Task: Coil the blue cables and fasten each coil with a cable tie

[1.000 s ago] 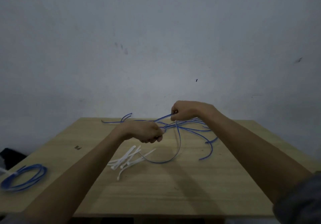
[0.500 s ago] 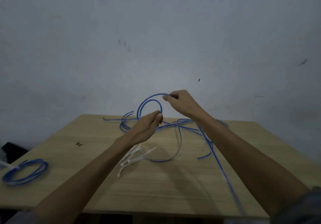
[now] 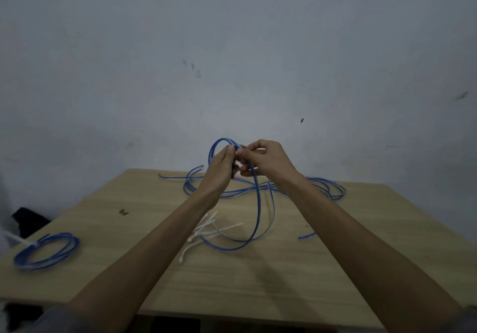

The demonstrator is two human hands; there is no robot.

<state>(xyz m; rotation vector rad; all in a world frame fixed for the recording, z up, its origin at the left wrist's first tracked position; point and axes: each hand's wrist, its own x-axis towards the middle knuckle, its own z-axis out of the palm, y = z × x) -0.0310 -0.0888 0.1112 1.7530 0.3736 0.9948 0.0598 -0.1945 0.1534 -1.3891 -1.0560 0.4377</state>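
At the lower left of the desk (image 3: 304,276) lies a tied blue coil (image 3: 46,251). Near centre, white cable ties (image 3: 206,230) lie loose. Above them the left hand (image 3: 221,168) and right hand (image 3: 267,162) each pinch the blue cable (image 3: 256,203), its loop raised between them.

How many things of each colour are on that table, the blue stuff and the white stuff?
Blue, finished coil: 1
Blue, loose cable held by left hand and right hand; strand count unclear: 1 tangle
White, pile of cable ties, too overlapped to count: 1
Total: 3 groups
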